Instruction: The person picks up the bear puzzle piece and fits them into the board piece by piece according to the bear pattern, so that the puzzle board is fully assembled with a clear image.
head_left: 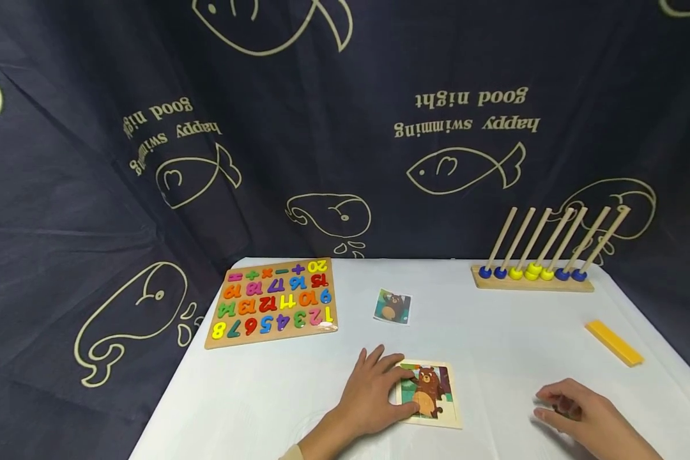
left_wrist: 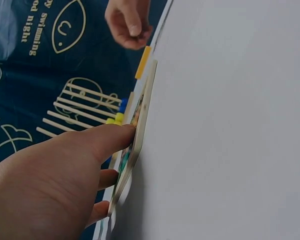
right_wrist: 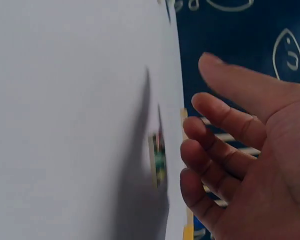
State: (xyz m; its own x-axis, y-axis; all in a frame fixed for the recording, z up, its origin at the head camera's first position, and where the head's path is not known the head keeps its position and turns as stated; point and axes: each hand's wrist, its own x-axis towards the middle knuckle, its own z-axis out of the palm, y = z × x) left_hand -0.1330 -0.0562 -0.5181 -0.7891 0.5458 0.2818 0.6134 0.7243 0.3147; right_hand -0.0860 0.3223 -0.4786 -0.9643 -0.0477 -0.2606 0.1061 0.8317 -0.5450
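A wooden bear jigsaw puzzle [head_left: 435,388] in a pale frame lies on the white table, with a bare pale patch at its lower right corner. My left hand [head_left: 374,390] rests over its left side, fingers spread and thumb tip on the bear picture. From the left wrist view, the thumb [left_wrist: 117,137] touches the puzzle's top face and other fingertips sit at its edge. Off to the right, my right hand [head_left: 589,415] hovers with loosely bent fingers and holds nothing. Below it, in the right wrist view, a small colourful puzzle piece [right_wrist: 158,160] lies on the table.
A bear picture card [head_left: 393,306] lies behind the puzzle. At the back left is a wooden number board [head_left: 273,303]. A bead-and-peg rack [head_left: 532,281] stands at the back right, and a yellow bar [head_left: 614,343] lies near the right edge. Dark printed cloth hangs behind.
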